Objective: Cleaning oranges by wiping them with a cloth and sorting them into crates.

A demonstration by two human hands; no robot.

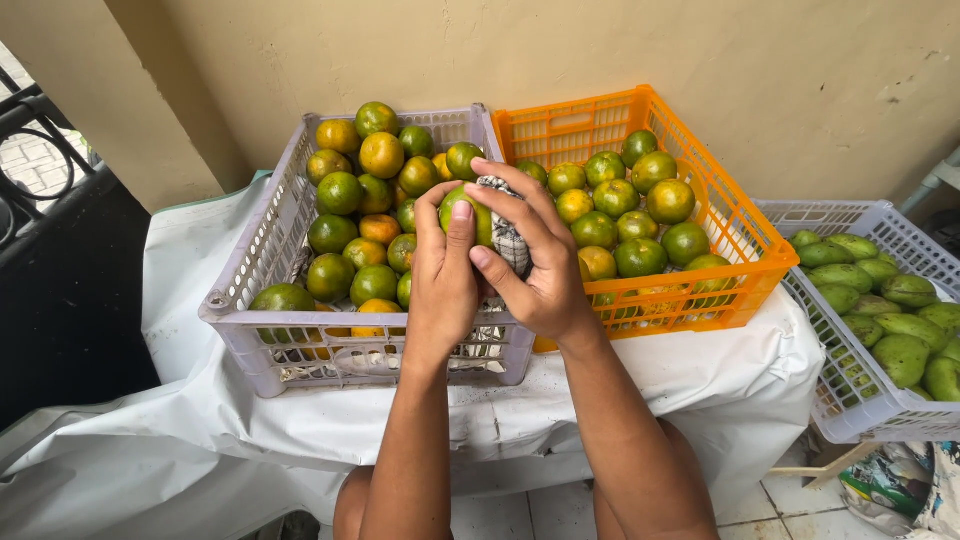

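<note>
- Both hands meet above the seam between two crates; my left hand [443, 280] is wrapped around a round green citrus fruit [462, 208], thumb up one side and fingers behind it, so the fruit sits high in the grip, above the palm.
- Going left to right, the pale lilac slotted plastic crate [262, 235] lies to the left of and behind my hands, heaped with green and orange-tinged citrus; its front wall is just below my left wrist.
- At the fruit itself I see no long axis, since it is nearly a ball; it lies between the two hands, touching both, with the left hand carrying it.
- My right hand [535, 270] presses a small black-and-white checked cloth [506, 232] against the right face of the fruit, fingers spread and curled over the cloth, thumb pointing back toward the left hand.
- Right of that hand stands the orange slotted plastic crate [745, 225], also holding green citrus, close by my right wrist.
- Farthest right, well apart from my hands, is a white slotted plastic crate [860, 405] of long green mangoes, cut off by the frame edge.
- Hidden: most of the fruit behind my fingers and the cloth, the far side of the cloth, and the white sheeting [190, 260] under the crates.
</note>
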